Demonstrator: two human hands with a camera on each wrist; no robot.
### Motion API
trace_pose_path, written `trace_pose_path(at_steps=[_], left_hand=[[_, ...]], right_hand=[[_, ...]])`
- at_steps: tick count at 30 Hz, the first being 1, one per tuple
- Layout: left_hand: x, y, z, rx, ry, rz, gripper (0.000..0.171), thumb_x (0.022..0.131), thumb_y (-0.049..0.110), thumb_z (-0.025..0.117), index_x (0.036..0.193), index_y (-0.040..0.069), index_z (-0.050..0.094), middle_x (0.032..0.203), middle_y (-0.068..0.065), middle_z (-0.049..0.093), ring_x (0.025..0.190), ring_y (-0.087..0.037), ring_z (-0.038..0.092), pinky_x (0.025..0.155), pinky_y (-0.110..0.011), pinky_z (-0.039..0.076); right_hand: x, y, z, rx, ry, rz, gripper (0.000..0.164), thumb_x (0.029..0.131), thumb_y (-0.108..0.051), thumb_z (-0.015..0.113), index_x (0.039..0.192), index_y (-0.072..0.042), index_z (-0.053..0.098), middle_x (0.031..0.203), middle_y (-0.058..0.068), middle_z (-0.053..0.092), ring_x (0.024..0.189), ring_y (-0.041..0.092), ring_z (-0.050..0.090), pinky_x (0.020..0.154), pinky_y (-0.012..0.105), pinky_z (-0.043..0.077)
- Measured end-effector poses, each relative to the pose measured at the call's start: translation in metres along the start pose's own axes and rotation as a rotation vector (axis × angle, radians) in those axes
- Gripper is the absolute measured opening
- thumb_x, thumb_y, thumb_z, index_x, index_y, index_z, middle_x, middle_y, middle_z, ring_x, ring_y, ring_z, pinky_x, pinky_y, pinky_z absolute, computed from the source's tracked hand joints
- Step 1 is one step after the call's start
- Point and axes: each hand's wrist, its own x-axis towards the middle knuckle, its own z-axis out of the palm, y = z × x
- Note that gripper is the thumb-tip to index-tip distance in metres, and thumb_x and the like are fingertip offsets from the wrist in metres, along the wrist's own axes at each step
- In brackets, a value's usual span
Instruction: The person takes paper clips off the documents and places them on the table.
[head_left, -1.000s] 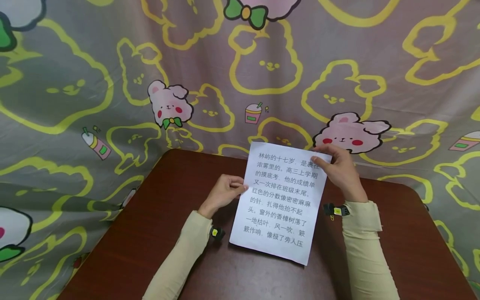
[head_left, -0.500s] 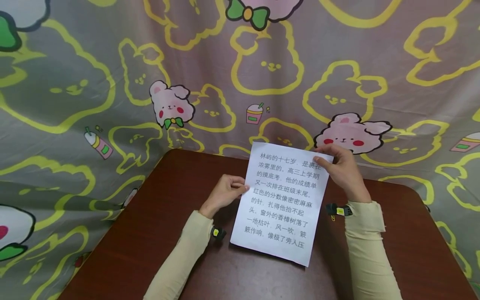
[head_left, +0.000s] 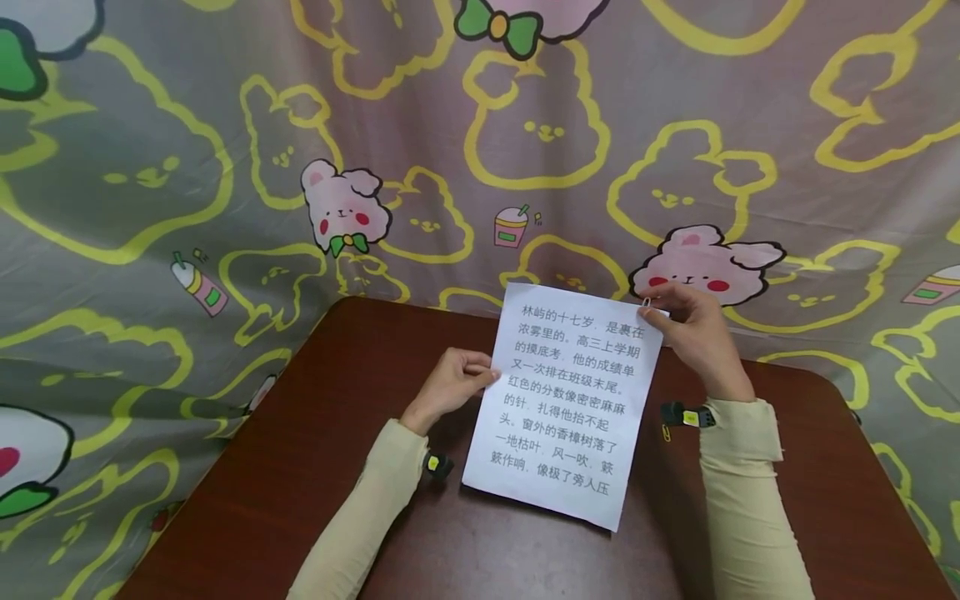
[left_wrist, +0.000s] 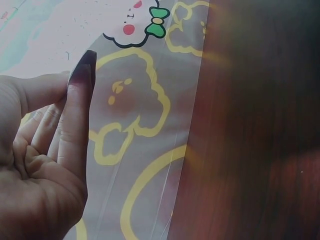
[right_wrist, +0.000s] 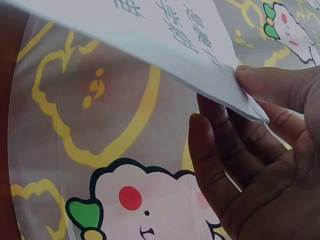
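Observation:
A printed stack of white paper (head_left: 562, 408), with lines of large Chinese characters, is held tilted over the table. My left hand (head_left: 452, 387) pinches its left edge between thumb and fingers; in the left wrist view that hand (left_wrist: 47, 150) shows the thumb pressed against the fingertips. At the top right corner my right hand (head_left: 697, 333) grips the paper. A small pale paper clip (head_left: 647, 303) shows at that corner by the right thumb. In the right wrist view the thumb of the right hand (right_wrist: 265, 135) lies on the printed face, with fingers behind the paper (right_wrist: 200, 65).
A dark red-brown wooden table (head_left: 300, 467) with rounded corners lies below. Behind it hangs a grey curtain (head_left: 420, 108) with yellow outlines and cartoon bunnies, close to the table's back edge. Each wrist carries a small black camera.
My right hand has slid slightly right at the top corner, and the paper clip there has come into sight. The left hand and the paper are almost still.

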Motion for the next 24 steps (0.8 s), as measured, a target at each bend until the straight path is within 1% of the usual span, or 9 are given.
trace_pose_path(at_steps=[2,7,9,12,15,17,24], left_hand=[[0.000,0.000,0.000,0.002,0.001,0.000,0.019,0.099,0.009,0.071,0.113,-0.002,0.077,0.104,-0.020,0.080,0.086,-0.019,0.078,0.074,-0.034,0.065],[0.001,-0.001,-0.001,0.006,0.001,0.000,0.019,0.099,0.009,0.070,0.113,-0.002,0.077,0.104,-0.019,0.080,0.086,-0.018,0.078,0.074,-0.034,0.065],[0.001,-0.002,-0.001,0.004,0.000,0.001,0.019,0.099,0.009,0.070,0.113,-0.003,0.076,0.104,-0.019,0.080,0.086,-0.018,0.078,0.074,-0.034,0.065],[0.001,-0.002,-0.001,-0.001,0.000,0.001,0.019,0.099,0.009,0.070,0.113,-0.003,0.076,0.105,-0.019,0.080,0.086,-0.019,0.078,0.074,-0.034,0.065],[0.001,-0.002,-0.001,-0.002,0.005,0.000,0.019,0.099,0.008,0.071,0.112,-0.003,0.076,0.105,-0.020,0.080,0.086,-0.019,0.078,0.075,-0.035,0.065],[0.001,-0.002,-0.002,0.001,0.010,-0.005,0.018,0.099,0.009,0.071,0.112,-0.002,0.077,0.105,-0.019,0.080,0.086,-0.018,0.078,0.075,-0.035,0.065],[0.001,-0.003,-0.001,0.009,0.026,-0.019,0.019,0.098,0.009,0.071,0.112,-0.003,0.076,0.105,-0.019,0.080,0.087,-0.019,0.078,0.074,-0.035,0.065]], right_hand=[[0.000,0.000,-0.001,0.000,0.005,0.006,0.030,0.100,-0.020,0.070,0.127,-0.004,0.071,0.103,0.009,0.069,0.079,0.011,0.062,0.062,0.023,0.056],[-0.001,0.000,-0.007,0.009,0.026,0.007,0.027,0.100,-0.022,0.071,0.123,-0.006,0.071,0.094,-0.007,0.069,0.080,0.007,0.064,0.065,0.023,0.055],[-0.001,0.001,-0.010,0.015,0.038,0.003,0.027,0.101,-0.023,0.070,0.123,-0.007,0.071,0.091,-0.015,0.068,0.080,0.005,0.063,0.066,0.021,0.052],[-0.001,0.002,-0.014,0.049,0.055,-0.008,0.025,0.101,-0.021,0.070,0.121,-0.006,0.070,0.088,-0.021,0.066,0.081,0.003,0.063,0.068,0.018,0.052],[-0.001,0.004,-0.017,0.076,0.070,-0.017,0.022,0.100,-0.017,0.071,0.118,-0.006,0.070,0.087,-0.023,0.066,0.080,0.002,0.064,0.069,0.014,0.053],[-0.001,0.006,-0.019,0.087,0.071,-0.022,0.021,0.099,-0.015,0.071,0.118,-0.007,0.070,0.087,-0.021,0.068,0.078,0.002,0.066,0.070,0.013,0.055],[-0.007,0.016,-0.025,0.114,0.042,0.000,0.021,0.101,-0.019,0.070,0.121,-0.012,0.070,0.094,-0.007,0.073,0.081,-0.003,0.071,0.076,0.011,0.057]])
